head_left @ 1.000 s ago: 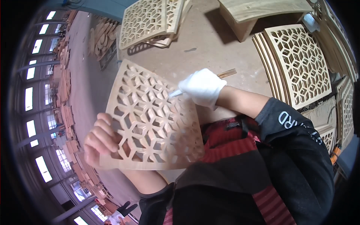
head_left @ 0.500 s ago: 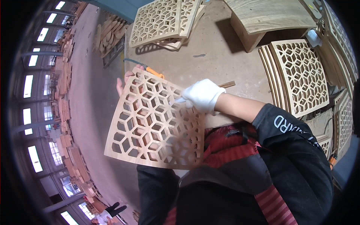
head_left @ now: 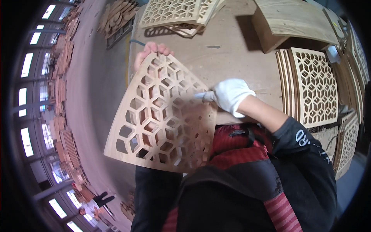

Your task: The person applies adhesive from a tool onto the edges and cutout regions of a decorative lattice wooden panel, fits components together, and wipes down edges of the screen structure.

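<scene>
A pale wooden lattice panel [head_left: 161, 112], cut through with a hexagon-and-diamond pattern, is held tilted in front of my body. My bare left hand [head_left: 152, 50] is closed over its far corner, fingers wrapped across the edge; the left forearm runs behind the panel and shows through the holes. White-gloved, my right hand [head_left: 234, 96] is closed at the panel's right side. From its fingers a slim pale tool [head_left: 201, 95] points left over the lattice; its exact kind is too blurred to tell.
Beyond the panel is a brown worktable [head_left: 232, 67]. More lattice panels [head_left: 172, 13] lie at its far left, and a stack [head_left: 315, 87] leans at the right. A wooden stand [head_left: 297, 27] occupies the far right. Wood scraps [head_left: 118, 15] sit left of the table.
The panel's far corner has risen and the panel tilts more. My left fingers now wrap over its edge. The gloved hand has shifted right with the tool. The orange tool is now hidden.
</scene>
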Available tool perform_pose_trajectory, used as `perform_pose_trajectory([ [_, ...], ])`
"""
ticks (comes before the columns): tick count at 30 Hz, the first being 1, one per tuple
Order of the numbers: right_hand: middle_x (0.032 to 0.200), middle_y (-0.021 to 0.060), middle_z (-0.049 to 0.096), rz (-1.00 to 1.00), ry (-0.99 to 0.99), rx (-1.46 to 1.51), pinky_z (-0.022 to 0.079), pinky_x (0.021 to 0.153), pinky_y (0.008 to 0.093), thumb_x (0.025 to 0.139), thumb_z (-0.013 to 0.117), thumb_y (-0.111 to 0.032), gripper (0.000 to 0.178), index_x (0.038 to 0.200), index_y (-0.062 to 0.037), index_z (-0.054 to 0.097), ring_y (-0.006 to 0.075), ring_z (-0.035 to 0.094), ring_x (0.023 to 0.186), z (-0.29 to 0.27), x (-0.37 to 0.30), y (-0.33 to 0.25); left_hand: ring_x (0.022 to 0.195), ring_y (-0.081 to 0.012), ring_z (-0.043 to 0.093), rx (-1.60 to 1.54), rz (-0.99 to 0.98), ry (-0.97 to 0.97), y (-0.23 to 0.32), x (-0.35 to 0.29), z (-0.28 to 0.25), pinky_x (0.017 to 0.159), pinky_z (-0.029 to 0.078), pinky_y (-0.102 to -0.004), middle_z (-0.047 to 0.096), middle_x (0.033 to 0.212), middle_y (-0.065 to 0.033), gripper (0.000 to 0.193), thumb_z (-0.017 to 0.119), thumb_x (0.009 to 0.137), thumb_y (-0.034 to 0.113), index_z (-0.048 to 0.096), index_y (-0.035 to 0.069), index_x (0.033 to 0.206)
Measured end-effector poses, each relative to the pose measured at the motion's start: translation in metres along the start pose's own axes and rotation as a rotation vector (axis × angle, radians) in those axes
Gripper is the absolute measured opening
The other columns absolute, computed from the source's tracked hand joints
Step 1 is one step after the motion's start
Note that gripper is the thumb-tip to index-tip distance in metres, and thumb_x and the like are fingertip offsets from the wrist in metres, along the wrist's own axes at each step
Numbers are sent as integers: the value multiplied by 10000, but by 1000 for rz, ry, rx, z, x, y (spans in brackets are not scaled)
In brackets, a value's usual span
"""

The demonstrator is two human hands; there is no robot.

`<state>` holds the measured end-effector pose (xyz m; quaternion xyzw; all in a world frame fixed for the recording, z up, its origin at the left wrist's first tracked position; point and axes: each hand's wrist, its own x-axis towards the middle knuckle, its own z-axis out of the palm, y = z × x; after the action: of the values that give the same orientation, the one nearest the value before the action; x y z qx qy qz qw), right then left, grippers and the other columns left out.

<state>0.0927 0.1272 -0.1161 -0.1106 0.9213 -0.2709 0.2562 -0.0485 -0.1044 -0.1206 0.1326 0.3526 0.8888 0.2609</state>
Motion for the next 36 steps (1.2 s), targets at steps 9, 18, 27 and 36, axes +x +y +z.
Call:
perform_pose_trajectory([
  [9, 939, 180, 723, 69, 5, -71, 549, 808, 431, 960, 487, -405, 408, 979, -98, 756, 345, 699, 916, -2, 9, -15, 926, -234, 489, -67, -67, -101, -14, 17, -3, 881, 452, -403, 508, 936, -75, 172, 474, 902, 227, 502, 58, 894],
  [18, 871, 142, 725, -49, -66, -184, 564, 696, 383, 767, 607, -140, 203, 891, -92, 760, 309, 714, 812, 2, 12, -15, 940, -234, 487, -12, -79, -150, -12, 16, 11, 935, 407, -413, 512, 949, -87, 186, 473, 869, 238, 513, 62, 913],
  [27, 879, 138, 730, -62, 9, -178, 567, 682, 403, 793, 597, -127, 191, 878, -83, 763, 303, 715, 814, 3, 11, -1, 926, -251, 492, 59, -148, -179, -18, 37, 31, 921, 429, -420, 504, 927, -93, 162, 491, 889, 209, 501, 48, 909],
  [36, 824, 159, 720, -146, 143, -41, 551, 631, 439, 778, 616, -182, 187, 826, -69, 757, 330, 705, 740, 15, 15, 16, 904, -221, 462, 135, -115, -109, -25, 41, 52, 910, 400, -386, 476, 912, -70, 164, 488, 889, 230, 486, 67, 888],
])
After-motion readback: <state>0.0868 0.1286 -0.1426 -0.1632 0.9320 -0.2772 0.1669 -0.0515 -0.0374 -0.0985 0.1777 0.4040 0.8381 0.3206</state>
